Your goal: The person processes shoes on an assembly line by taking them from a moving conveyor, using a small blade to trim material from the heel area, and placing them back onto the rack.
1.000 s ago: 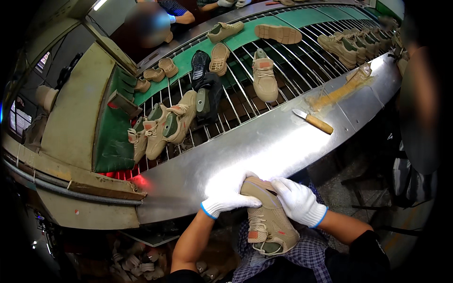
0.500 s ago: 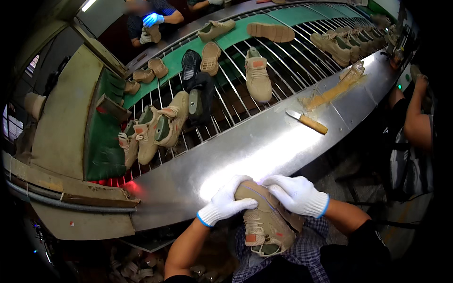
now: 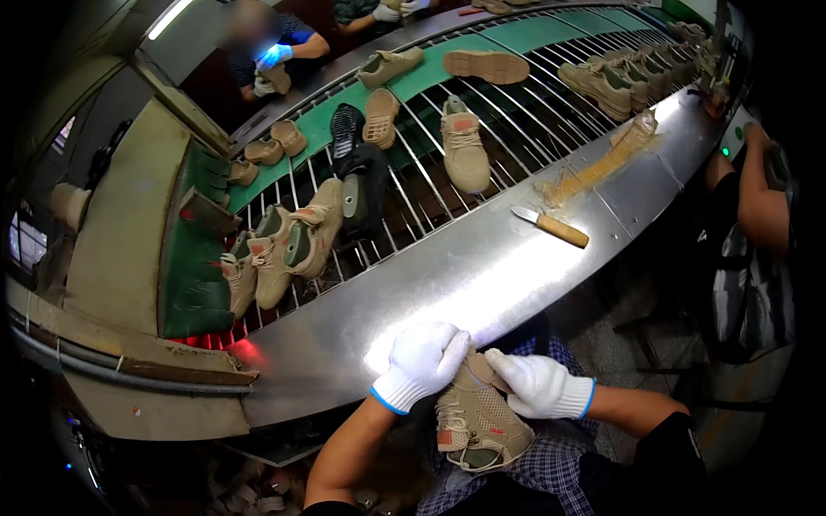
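Note:
A tan mesh lace-up shoe [image 3: 483, 423] is held over my lap, its toe pointing away from me and its green-lined opening towards me. My left hand [image 3: 426, 365], in a white knit glove with a blue cuff, grips the toe end from the left, fingers closed. From the right, my right hand [image 3: 544, 385], gloved alike, closes on the front edge of the same shoe. Between the hands a smooth tan part of the toe shows; my fingers partly cover it. A wooden-handled knife [image 3: 561, 230] lies on the metal ledge beyond.
Beyond the metal ledge [image 3: 344, 344], a conveyor of metal rods [image 3: 413, 185] carries tan shoes [image 3: 465, 150], loose soles [image 3: 381, 118] and a black shoe [image 3: 365, 189]. A green-padded opening [image 3: 200, 292] stands left. Gloved co-workers [image 3: 280, 52] sit across; another person's arm [image 3: 764, 193] is at right.
The shoe has turned and my left hand has rolled over its toe, knuckles up. My right hand has moved slightly lower. Shoes on the conveyor appear shifted slightly with the view.

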Available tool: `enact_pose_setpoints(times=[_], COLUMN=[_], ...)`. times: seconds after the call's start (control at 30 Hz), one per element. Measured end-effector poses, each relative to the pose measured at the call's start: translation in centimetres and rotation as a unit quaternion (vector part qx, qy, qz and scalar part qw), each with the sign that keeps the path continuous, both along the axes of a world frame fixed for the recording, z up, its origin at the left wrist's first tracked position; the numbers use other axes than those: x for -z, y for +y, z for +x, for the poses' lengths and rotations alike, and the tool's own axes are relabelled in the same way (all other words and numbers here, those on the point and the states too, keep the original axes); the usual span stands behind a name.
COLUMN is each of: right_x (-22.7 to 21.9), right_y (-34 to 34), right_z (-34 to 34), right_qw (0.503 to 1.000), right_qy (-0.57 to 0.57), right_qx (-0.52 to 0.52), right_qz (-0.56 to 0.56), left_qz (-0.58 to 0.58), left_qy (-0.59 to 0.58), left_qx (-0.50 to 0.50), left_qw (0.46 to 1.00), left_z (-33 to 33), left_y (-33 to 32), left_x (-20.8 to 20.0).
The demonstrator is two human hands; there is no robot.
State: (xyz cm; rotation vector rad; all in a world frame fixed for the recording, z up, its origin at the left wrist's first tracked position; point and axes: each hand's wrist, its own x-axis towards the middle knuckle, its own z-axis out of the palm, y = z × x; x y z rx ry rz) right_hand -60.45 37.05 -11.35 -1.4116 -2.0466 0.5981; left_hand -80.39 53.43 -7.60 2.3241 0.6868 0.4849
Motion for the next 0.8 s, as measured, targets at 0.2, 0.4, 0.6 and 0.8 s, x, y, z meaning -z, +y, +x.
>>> enact_pose_setpoints(times=[0.2, 0.4, 0.6, 0.8], right_x=[-0.6, 0.3, -3.4, -5.7], right_y=[2.0, 3.3, 2.6, 2.2], right_z=[0.4, -0.4, -0.9, -1.3], right_qw=[0.999, 0.995, 0.997, 0.987], right_qy=[0.008, 0.092, 0.019, -0.035], right_qx=[-0.052, 0.031, -0.014, -0.074], right_qz=[-0.01, -0.011, -0.076, -0.141], left_qz=[0.002, 0.027, 0.007, 0.026], left_qy=[-0.01, 0.02, 0.087, 0.054], left_qx=[0.006, -0.013, -0.031, -0.034], left_qw=[1.0, 0.999, 0.996, 0.998], left_z=[-0.3, -0.8, 0.0, 0.0], left_y=[0.5, 1.0, 0.5, 0.4], left_x=[0.7, 0.7, -0.1, 0.3])
